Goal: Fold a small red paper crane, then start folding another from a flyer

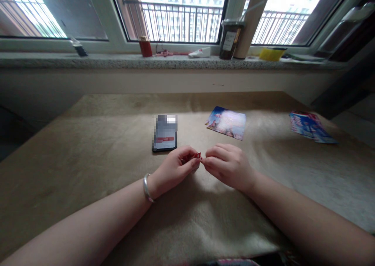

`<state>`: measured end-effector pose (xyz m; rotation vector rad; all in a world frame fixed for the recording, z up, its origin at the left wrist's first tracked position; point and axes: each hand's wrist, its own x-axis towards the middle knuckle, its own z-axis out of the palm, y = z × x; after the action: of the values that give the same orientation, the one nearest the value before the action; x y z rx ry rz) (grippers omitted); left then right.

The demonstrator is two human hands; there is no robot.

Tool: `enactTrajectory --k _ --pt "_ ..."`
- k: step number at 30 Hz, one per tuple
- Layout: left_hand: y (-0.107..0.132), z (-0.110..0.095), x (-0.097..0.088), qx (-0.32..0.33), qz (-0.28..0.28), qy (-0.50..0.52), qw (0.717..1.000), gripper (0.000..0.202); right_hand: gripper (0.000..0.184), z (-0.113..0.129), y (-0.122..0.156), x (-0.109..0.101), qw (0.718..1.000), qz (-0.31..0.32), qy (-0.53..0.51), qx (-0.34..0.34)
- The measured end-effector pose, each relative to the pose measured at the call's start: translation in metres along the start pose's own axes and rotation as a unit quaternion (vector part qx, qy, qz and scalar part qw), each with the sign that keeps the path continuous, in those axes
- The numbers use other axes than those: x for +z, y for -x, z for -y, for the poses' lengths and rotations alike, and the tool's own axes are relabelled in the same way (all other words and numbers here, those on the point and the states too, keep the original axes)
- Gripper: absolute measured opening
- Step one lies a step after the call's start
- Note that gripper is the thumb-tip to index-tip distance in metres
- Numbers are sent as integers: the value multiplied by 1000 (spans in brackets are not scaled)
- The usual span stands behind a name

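White-framed windows (181,14) were set beyond the phone (165,136), the tan surface (117,141) beneath it. Nearer and right of the phone, the left hand's (177,165) grip was closed on a small red piece (198,155); what was held by the right hand's (230,164) curled grip could not be told. The piece was judged light, flexible, best pinched by an edge.

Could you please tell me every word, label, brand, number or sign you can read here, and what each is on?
No text can be read for certain.
Label on the dark container: too blurred.
Phone: screen pixelated.
Small red item in the left hand: too small.
Blue cards at the far right: too blurred.
Cards in the middle: no legible words.
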<state>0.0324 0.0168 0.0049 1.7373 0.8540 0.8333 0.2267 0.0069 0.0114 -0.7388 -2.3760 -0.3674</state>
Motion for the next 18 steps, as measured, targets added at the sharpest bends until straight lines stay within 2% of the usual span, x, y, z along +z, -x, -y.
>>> enactTrajectory --k 18 --pt "-1 3 1 26 -16 -30 999 17 14 2 1 -5 999 18 28 10"
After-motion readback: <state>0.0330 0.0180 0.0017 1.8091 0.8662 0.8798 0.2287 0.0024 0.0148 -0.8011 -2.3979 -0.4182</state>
